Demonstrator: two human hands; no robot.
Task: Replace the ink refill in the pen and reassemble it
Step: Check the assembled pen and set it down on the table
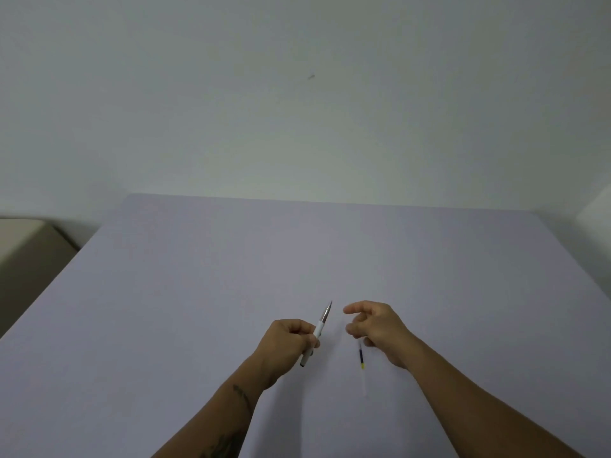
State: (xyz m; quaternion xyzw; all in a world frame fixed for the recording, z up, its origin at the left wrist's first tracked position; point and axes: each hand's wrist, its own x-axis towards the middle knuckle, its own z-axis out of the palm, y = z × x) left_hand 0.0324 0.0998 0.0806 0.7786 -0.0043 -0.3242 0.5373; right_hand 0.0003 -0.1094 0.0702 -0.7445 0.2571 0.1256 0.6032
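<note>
Low in the frame's centre, the left hand is gripping the white pen, its metal tip pointing up and right. The right hand is hovering loosely curled and empty, fingers parted, over the lavender table, just above the ink refill lying there.

pen left, off table | refill right, on table

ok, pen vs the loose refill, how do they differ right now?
The pen is gripped in the left hand, angled with its metal tip up and away; the refill lies flat on the table beside the right hand, which holds nothing. The pen is thick with a white barrel; the refill is a thin tube, dark along part of it, with a yellow band and a clear end. Both are slim, straight sticks.
</note>
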